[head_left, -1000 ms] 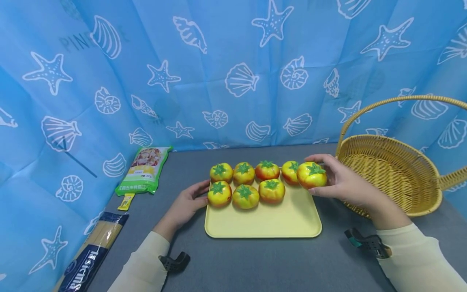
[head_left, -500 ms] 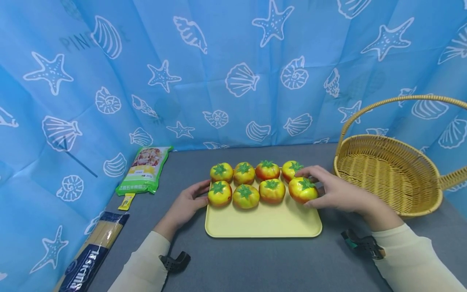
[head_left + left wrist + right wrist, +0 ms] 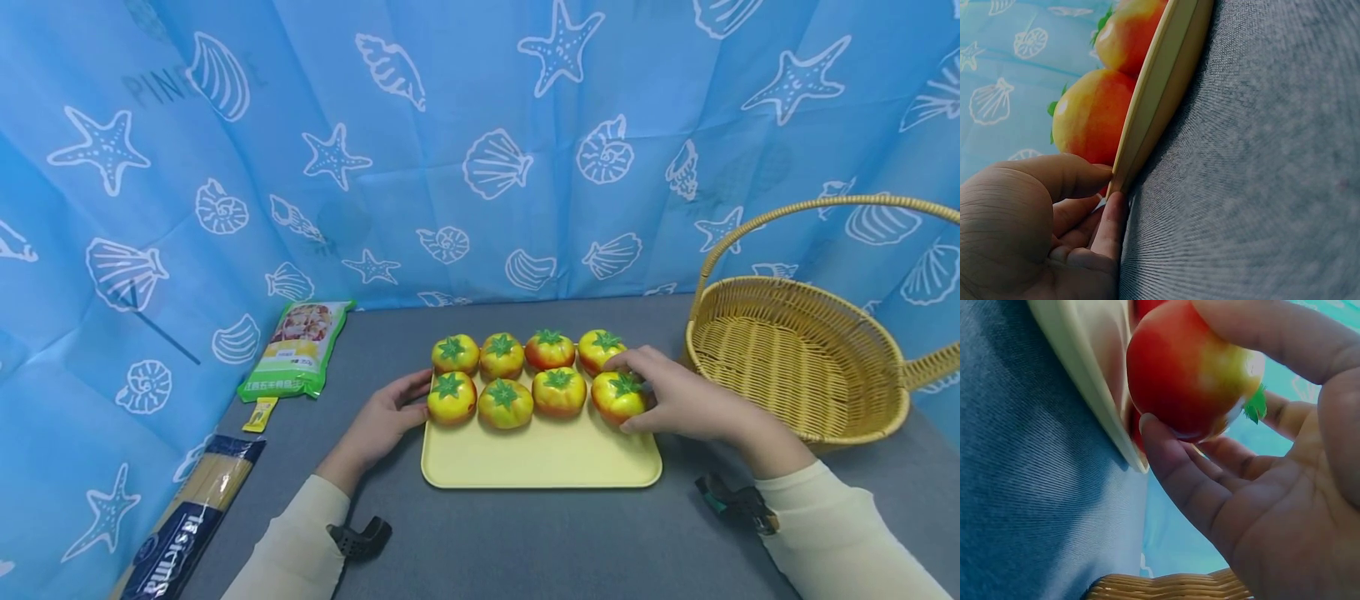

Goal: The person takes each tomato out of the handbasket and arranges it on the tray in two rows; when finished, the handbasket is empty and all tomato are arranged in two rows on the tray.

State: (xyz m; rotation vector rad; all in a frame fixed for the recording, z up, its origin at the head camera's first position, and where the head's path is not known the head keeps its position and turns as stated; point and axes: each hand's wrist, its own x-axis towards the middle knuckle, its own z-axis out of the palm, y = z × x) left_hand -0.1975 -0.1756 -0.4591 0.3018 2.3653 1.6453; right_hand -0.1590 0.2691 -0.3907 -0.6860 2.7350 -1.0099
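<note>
On the yellow tray (image 3: 540,467), several yellow-red tomatoes (image 3: 506,403) with green star-shaped tops sit in two rows across its far part. My right hand (image 3: 678,396) holds a tomato (image 3: 613,403) at the right end of the nearer row. In the right wrist view the thumb and fingers are around that tomato (image 3: 1179,375), just over the tray. My left hand (image 3: 382,425) is at the tray's left side. The left wrist view has its thumb and fingers pinching the tray rim (image 3: 1147,112), close beside a tomato (image 3: 1091,115).
A wicker basket (image 3: 810,358) with a tall handle stands at the right, close to my right forearm. At the left lie a green food bag (image 3: 296,350), a small yellow packet (image 3: 259,414) and a pack of spaghetti (image 3: 187,525). A blue curtain (image 3: 480,150) hangs behind the table.
My right hand has brought its tomato down and to the left, from beside the far row to the right end of the nearer row. My left hand has stayed at the tray's side.
</note>
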